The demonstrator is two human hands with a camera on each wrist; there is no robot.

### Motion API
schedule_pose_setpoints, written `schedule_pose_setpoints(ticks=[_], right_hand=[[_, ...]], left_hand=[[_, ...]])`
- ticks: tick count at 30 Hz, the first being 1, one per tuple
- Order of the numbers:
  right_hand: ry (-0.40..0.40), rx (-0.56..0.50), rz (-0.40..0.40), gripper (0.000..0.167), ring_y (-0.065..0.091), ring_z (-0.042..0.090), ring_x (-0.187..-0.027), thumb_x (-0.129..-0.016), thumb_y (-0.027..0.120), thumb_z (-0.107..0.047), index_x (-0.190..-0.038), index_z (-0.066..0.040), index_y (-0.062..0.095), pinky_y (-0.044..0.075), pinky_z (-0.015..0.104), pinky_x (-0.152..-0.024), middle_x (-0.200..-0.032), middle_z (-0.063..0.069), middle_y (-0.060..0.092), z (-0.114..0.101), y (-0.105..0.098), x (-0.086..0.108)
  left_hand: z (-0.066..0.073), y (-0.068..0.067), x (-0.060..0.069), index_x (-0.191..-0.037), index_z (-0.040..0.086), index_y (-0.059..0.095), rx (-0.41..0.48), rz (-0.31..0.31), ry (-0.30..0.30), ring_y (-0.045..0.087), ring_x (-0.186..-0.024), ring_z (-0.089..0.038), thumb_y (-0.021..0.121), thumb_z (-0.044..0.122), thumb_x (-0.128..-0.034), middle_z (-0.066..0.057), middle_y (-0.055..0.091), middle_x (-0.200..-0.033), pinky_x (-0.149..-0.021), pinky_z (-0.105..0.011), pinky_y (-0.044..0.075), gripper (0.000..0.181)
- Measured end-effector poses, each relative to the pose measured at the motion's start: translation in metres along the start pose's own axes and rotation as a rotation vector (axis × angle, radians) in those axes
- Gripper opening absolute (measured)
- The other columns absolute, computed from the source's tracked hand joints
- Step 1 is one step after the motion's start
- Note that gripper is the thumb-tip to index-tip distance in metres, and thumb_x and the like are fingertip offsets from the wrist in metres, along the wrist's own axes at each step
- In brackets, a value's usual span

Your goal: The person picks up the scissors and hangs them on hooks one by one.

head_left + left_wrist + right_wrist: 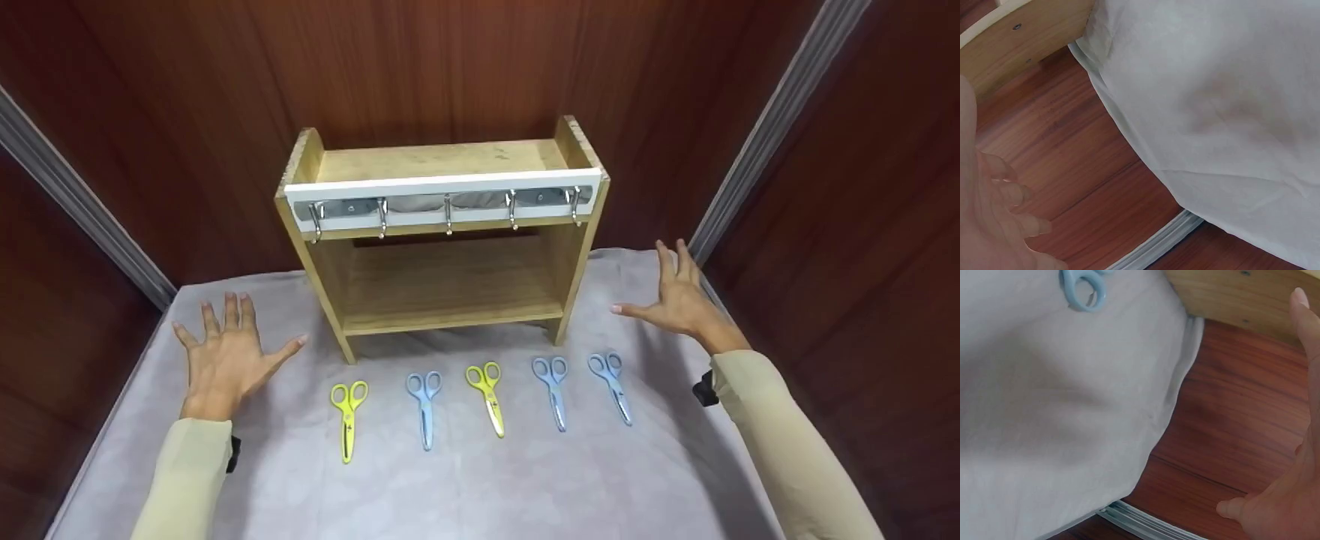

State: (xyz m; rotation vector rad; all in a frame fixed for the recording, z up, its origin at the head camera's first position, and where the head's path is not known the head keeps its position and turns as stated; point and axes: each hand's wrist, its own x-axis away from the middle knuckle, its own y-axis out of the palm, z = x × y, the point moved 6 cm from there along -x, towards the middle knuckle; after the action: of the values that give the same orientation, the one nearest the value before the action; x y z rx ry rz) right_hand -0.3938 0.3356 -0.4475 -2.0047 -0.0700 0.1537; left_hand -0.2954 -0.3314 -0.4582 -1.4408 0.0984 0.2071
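Several scissors lie in a row on the pale cloth in the head view: yellow scissors at the left, blue scissors, yellow scissors mid-row, blue scissors, and blue scissors at the right. Behind them stands a wooden shelf with a white rail of metal hooks across its front. My left hand, fingers spread, is held left of the shelf and touches nothing. On the other side my right hand is spread too, above and beyond the rightmost scissors, holding nothing.
A pale cloth covers the table. Dark reddish wood panels rise behind and at both sides, with grey metal strips at the corners. The shelf's side board edges into the right wrist view.
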Motion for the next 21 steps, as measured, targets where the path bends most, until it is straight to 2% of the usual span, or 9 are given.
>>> schedule_pose_setpoints(ticks=[3,6,8,11,13,16,21], right_hand=[[-0.013,-0.008,0.019,0.142,-0.004,0.061,-0.157,-0.075,0.082,-0.073,-0.169,-0.015,-0.006,0.022,0.086,-0.113,-0.174,0.025,-0.019,-0.002,-0.001,0.001],[-0.014,-0.014,0.035,0.140,-0.002,0.058,-0.158,-0.076,0.082,-0.072,-0.169,-0.012,-0.003,0.024,0.086,-0.113,-0.174,0.028,-0.013,-0.001,-0.004,0.003],[-0.015,-0.014,0.049,0.138,0.001,0.056,-0.158,-0.076,0.082,-0.073,-0.169,-0.012,0.000,0.027,0.085,-0.113,-0.174,0.028,-0.007,-0.002,-0.008,0.004],[-0.036,-0.016,0.088,0.134,0.009,0.053,-0.157,-0.075,0.083,-0.072,-0.169,-0.009,0.010,0.031,0.083,-0.112,-0.173,0.028,0.005,-0.006,-0.016,0.003],[-0.069,-0.014,0.131,0.128,0.015,0.051,-0.155,-0.075,0.085,-0.068,-0.166,-0.006,0.021,0.034,0.080,-0.113,-0.171,0.028,0.015,-0.011,-0.023,0.002],[-0.138,-0.022,0.207,0.116,0.026,0.049,-0.152,-0.074,0.090,-0.060,-0.159,-0.001,0.037,0.036,0.075,-0.115,-0.166,0.026,0.032,-0.021,-0.031,0.002],[-0.215,-0.080,0.311,0.095,0.041,0.050,-0.145,-0.077,0.093,-0.043,-0.149,0.002,0.051,0.036,0.071,-0.118,-0.156,0.027,0.047,-0.035,-0.042,0.004]], left_hand=[[0.003,0.003,0.002,-0.160,-0.014,0.022,0.001,-0.011,-0.004,0.017,-0.148,-0.073,0.046,0.090,-0.0873,-0.039,0.017,-0.168,-0.112,-0.091,0.011,0.129],[0.006,0.006,0.004,-0.160,-0.014,0.023,0.015,-0.011,-0.005,0.026,-0.146,-0.071,0.047,0.091,-0.0863,-0.040,0.020,-0.167,-0.110,-0.086,0.026,0.131],[0.007,0.008,0.006,-0.160,-0.013,0.026,0.021,0.002,-0.005,0.035,-0.142,-0.068,0.046,0.092,-0.0853,-0.040,0.028,-0.164,-0.103,-0.082,0.036,0.130],[0.009,0.008,0.011,-0.156,-0.011,0.035,0.016,0.053,0.011,0.053,-0.123,-0.065,0.050,0.090,-0.0859,-0.040,0.048,-0.149,-0.085,-0.076,0.047,0.124],[0.011,0.008,0.015,-0.150,-0.013,0.042,0.008,0.076,0.028,0.060,-0.109,-0.062,0.053,0.086,-0.0881,-0.040,0.058,-0.134,-0.075,-0.073,0.050,0.117],[0.014,0.008,0.022,-0.138,-0.014,0.053,-0.003,0.087,0.048,0.063,-0.092,-0.057,0.057,0.079,-0.0913,-0.038,0.064,-0.115,-0.063,-0.067,0.051,0.104],[0.020,0.010,0.031,-0.121,-0.013,0.059,0.007,0.088,0.059,0.063,-0.082,-0.052,0.062,0.069,-0.0946,-0.035,0.064,-0.099,-0.059,-0.064,0.051,0.085]])
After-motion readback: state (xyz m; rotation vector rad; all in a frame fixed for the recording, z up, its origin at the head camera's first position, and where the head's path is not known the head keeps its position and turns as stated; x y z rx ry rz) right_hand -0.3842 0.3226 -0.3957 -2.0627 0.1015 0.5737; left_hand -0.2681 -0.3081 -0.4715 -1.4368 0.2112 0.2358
